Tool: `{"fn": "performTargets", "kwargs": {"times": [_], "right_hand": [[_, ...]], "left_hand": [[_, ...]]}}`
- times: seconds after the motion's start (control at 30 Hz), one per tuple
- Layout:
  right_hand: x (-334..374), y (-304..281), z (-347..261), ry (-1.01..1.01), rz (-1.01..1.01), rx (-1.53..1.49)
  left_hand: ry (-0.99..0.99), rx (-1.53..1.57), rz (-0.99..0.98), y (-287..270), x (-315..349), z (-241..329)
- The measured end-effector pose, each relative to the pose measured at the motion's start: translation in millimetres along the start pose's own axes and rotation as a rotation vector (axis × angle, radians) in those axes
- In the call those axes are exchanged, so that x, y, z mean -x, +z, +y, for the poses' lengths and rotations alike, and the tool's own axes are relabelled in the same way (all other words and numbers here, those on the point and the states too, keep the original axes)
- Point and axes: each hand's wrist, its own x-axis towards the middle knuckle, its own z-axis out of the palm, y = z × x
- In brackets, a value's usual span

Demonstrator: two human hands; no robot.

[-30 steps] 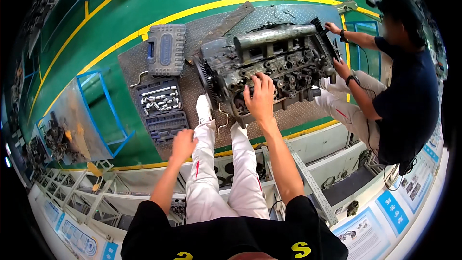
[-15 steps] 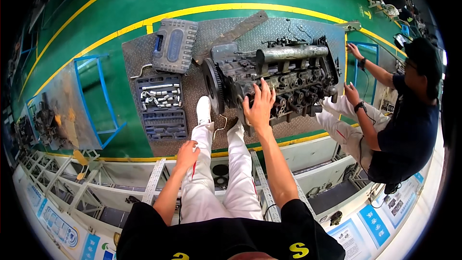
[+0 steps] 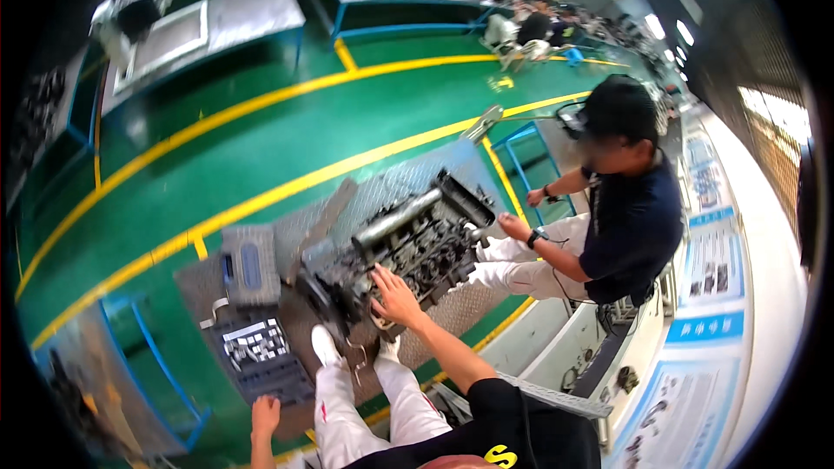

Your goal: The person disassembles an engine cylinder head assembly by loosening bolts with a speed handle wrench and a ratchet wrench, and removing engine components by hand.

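Observation:
A dark, greasy engine block [image 3: 426, 252] with a silver pipe-like manifold [image 3: 398, 219] along its top lies on the metal plate. My right hand [image 3: 397, 298] rests on its near left end, fingers stretched out over the metal, with the toothed flywheel [image 3: 320, 288] just to the left. Lower left, my left hand [image 3: 265, 415] hangs by the near end of an opened socket tool case [image 3: 261, 352]; it looks empty, its fingers loosely bent and slightly blurred. Silver sockets [image 3: 254, 343] lie in that case.
A closed grey tool case [image 3: 250, 267] stands beyond the open one. A bent metal rod [image 3: 356, 354] lies by my feet. To the right a co-worker [image 3: 630, 200] in a dark shirt stands close to the engine. Blue-framed benches [image 3: 408, 17] with parts stand farther back.
My view has swung up and right, showing more of the hall and the co-worker. My left hand has left my thigh; my right hand stays on the engine. The co-worker's arms are lower.

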Motion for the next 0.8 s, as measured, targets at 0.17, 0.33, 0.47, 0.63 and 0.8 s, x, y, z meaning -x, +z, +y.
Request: {"fn": "performTargets", "kwargs": {"times": [0.17, 0.33, 0.47, 0.63, 0.8], "right_hand": [[74, -172, 26, -0.029, -0.076, 0.157], [247, -398, -16, 0.192, -0.02, 0.322], [421, -485, -132, 0.722, 0.234, 0.401], [597, -327, -208, 1.221, 0.649, 0.41], [621, -90, -173, 1.75, 0.199, -0.126]], "left_hand": [[-0.058, 0.049, 0.193, -78, 3, -8], [-0.135, -0.068, -0.072, -101, -38, -60], [-0.298, -0.079, -0.535, -128, -65, -40], [0.001, -0.09, 0.048, -128, -98, 46], [0.258, -0.11, 0.002, -144, -150, 188]]}}
